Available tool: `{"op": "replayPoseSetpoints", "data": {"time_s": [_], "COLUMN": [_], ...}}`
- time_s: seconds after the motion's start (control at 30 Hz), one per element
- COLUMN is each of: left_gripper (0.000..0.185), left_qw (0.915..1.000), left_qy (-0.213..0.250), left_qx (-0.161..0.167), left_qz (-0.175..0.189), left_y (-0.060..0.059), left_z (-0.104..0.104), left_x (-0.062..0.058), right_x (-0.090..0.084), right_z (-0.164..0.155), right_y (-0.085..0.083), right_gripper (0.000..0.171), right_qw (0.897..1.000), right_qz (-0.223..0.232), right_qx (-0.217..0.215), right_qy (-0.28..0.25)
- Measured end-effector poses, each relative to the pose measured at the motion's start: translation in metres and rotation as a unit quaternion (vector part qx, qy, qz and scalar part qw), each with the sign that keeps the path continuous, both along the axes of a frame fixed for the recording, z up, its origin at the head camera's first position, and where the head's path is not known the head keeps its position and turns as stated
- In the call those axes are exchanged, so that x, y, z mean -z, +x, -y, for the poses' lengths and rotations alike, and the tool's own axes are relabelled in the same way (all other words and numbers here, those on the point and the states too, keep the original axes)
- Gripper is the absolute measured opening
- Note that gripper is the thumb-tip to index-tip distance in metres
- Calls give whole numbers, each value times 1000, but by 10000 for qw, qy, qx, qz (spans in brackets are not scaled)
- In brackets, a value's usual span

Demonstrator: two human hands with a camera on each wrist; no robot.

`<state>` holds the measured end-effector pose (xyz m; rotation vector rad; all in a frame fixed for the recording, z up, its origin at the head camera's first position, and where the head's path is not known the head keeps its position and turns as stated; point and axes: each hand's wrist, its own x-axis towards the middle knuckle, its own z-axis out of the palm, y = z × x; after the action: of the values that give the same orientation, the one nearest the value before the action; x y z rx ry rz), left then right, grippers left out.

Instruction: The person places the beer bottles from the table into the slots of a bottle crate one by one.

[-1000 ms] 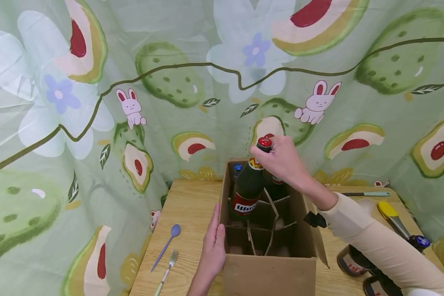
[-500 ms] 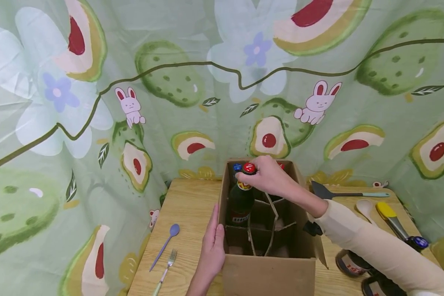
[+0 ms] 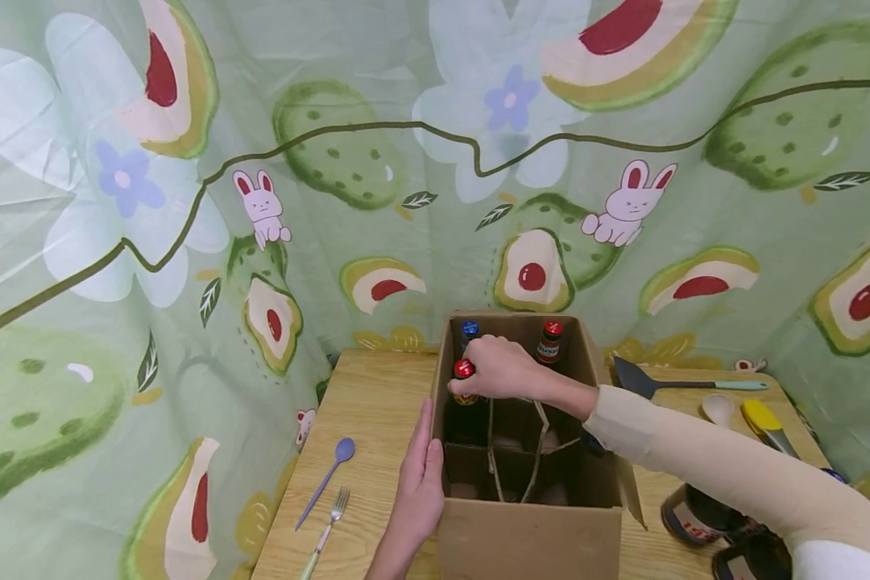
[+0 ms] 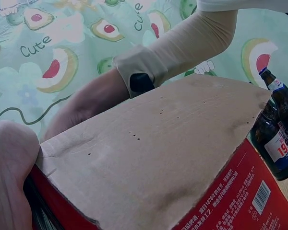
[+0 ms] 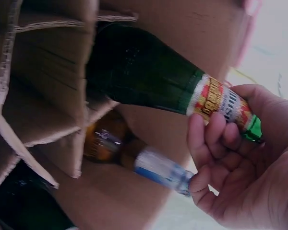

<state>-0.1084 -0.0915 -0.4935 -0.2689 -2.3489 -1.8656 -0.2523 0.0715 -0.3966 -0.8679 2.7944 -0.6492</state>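
My right hand (image 3: 503, 369) grips a green glass bottle (image 5: 139, 69) by its labelled neck, below the red cap. The bottle's lower part is down in a left-hand compartment of the open cardboard box (image 3: 529, 540). My left hand (image 3: 416, 499) lies along the outside of the box's left wall with its fingers straight. Behind the gripped bottle, a blue-capped bottle (image 3: 470, 329) stands in the back left corner. A red-capped bottle (image 3: 551, 342) occupies the back right. Thin cardboard dividers (image 5: 48, 105) split the box; the gripped bottle's base is hidden.
Several dark bottles (image 3: 696, 515) are right of the box. Behind them lie a spatula (image 3: 634, 379), a pale spoon (image 3: 718, 409) and a yellow-headed utensil (image 3: 761, 415). A blue spoon (image 3: 344, 451) and a fork (image 3: 339, 507) lie left. A patterned curtain (image 3: 377, 242) hangs behind the table.
My right hand has lowered the green bottle into the box and brought it a little left and nearer. The left hand has stayed against the box wall.
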Motion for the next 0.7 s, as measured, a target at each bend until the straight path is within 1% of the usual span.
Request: {"op": "replayPoseSetpoints", "data": {"time_s": [0.1,0.2,0.3,0.43,0.53,0.6,0.67,0.7], "left_gripper": [54,54,55,54,54,53,53,53], "left_qw": [10000,10000,9999,9999,10000,10000,10000,10000], "left_qy": [14,34,60,50,-2,-32,-50,-53], "left_qx": [4,44,85,96,61,36,10,-9], "left_qz": [4,13,1,-24,-23,-6,21,33], "left_y": [0,-1,0,0,0,0,0,0], "left_z": [0,0,-1,-1,0,-1,-2,-2], "left_x": [0,0,0,0,0,0,0,0], "right_x": [10,16,18,13,5,-2,-9,-12], "right_z": [3,6,6,4,-3,-12,-22,-28], "right_y": [-1,-3,-3,-6,-8,-9,-9,-8], "right_gripper": [48,48,49,54,53,41,27,27], "right_qw": [9995,9987,9975,9963,9951,9941,9924,9916], "right_qz": [25,41,19,171,470,652,798,837], "right_qx": [-30,-64,-99,-224,-437,-643,-889,-974], "right_qy": [302,502,702,812,750,589,294,119]}}
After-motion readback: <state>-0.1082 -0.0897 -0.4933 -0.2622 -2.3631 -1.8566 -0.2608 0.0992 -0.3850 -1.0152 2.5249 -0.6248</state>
